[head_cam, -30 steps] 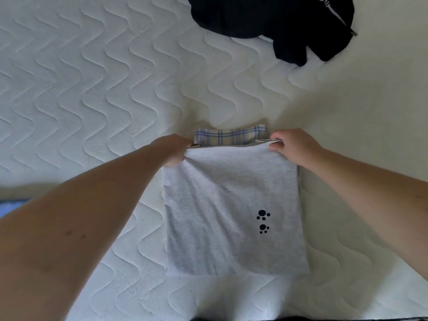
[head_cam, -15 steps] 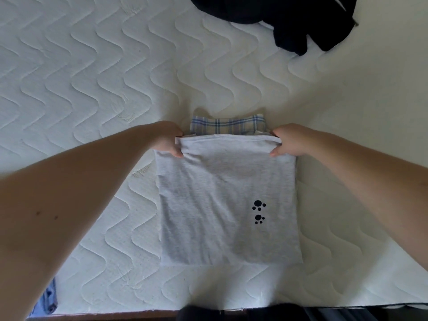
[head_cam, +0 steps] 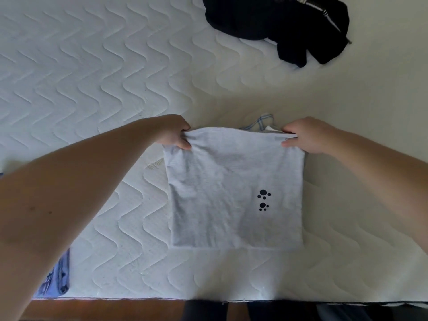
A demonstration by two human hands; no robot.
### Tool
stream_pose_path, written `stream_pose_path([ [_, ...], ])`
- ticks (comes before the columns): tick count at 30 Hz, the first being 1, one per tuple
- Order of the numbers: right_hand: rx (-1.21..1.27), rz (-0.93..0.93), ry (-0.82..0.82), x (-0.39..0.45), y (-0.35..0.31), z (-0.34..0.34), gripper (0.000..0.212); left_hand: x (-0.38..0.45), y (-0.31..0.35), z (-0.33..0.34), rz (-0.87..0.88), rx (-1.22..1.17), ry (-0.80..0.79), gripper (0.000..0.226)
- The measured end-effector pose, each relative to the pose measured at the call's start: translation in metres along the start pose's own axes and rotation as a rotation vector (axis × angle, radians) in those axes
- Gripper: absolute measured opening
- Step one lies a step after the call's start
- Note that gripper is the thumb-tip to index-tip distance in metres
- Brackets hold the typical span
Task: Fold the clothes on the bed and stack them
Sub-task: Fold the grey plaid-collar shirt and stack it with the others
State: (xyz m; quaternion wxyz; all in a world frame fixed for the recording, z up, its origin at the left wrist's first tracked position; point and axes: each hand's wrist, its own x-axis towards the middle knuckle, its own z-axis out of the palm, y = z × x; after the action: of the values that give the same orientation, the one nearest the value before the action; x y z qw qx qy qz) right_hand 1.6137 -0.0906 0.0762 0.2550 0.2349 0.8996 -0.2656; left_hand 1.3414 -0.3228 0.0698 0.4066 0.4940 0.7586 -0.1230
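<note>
Both hands pinch the grey shirt [head_cam: 234,193] at its far corners, left hand [head_cam: 174,133] at 10 o'clock, right hand [head_cam: 305,135] at 2, probably to fold it toward the body. It lies mid-bed [head_cam: 92,77] over a plaid garment [head_cam: 261,122]; dark clothes [head_cam: 289,22] wait at 1 o'clock.

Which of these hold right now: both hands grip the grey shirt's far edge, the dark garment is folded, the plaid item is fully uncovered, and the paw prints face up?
1. Both hands, left hand and right hand, grip the far edge of the grey shirt. True.
2. The dark garment is folded. False: it lies crumpled on the mattress.
3. The plaid item is fully uncovered. False: only a corner shows behind the shirt.
4. The paw prints face up. True.
</note>
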Motion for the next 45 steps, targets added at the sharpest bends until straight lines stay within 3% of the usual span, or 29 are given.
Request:
stream_pose_path([
  [5,0.008,-0.040,0.147,-0.027,-0.023,-0.063,0.003,-0.060,0.010,-0.079,0.009,0.062,0.089,0.028],
  [9,0.009,-0.055,0.314,-0.051,-0.044,-0.127,0.036,-0.109,0.016,-0.150,-0.002,0.093,0.235,0.029],
  [14,-0.074,-0.067,0.385,-0.069,-0.063,-0.157,0.029,-0.143,0.025,-0.179,-0.008,0.215,0.370,0.019],
  [17,-0.159,-0.043,0.445,-0.069,-0.061,-0.134,0.004,-0.135,0.022,-0.149,-0.001,0.209,0.483,0.017],
  [21,-0.243,-0.028,0.516,-0.065,-0.044,-0.062,0.026,-0.107,0.021,-0.062,-0.010,0.090,0.634,0.031],
  [27,-0.274,0.054,0.274,-0.079,-0.024,0.073,0.041,-0.086,0.044,0.108,-0.062,-0.078,0.549,0.031],
  [30,-0.149,0.095,0.254,-0.095,-0.015,0.125,0.046,-0.087,0.056,0.164,-0.054,-0.139,0.572,0.027],
  [36,-0.139,0.034,0.365,-0.099,-0.007,0.172,0.046,-0.086,0.060,0.206,-0.080,-0.077,0.614,0.030],
  [39,-0.230,0.090,0.120,-0.106,-0.007,0.187,0.065,-0.090,0.064,0.218,-0.124,-0.056,0.471,0.050],
  [41,-0.267,0.115,0.049,-0.110,-0.008,0.194,0.074,-0.093,0.068,0.224,-0.138,-0.056,0.398,0.056],
  [43,-0.210,0.124,0.119,-0.111,-0.011,0.194,0.067,-0.092,0.071,0.224,-0.154,-0.152,0.453,0.046],
  [45,-0.041,0.138,0.335,-0.107,-0.016,0.187,0.041,-0.088,0.074,0.214,-0.228,-0.366,0.569,0.030],
])
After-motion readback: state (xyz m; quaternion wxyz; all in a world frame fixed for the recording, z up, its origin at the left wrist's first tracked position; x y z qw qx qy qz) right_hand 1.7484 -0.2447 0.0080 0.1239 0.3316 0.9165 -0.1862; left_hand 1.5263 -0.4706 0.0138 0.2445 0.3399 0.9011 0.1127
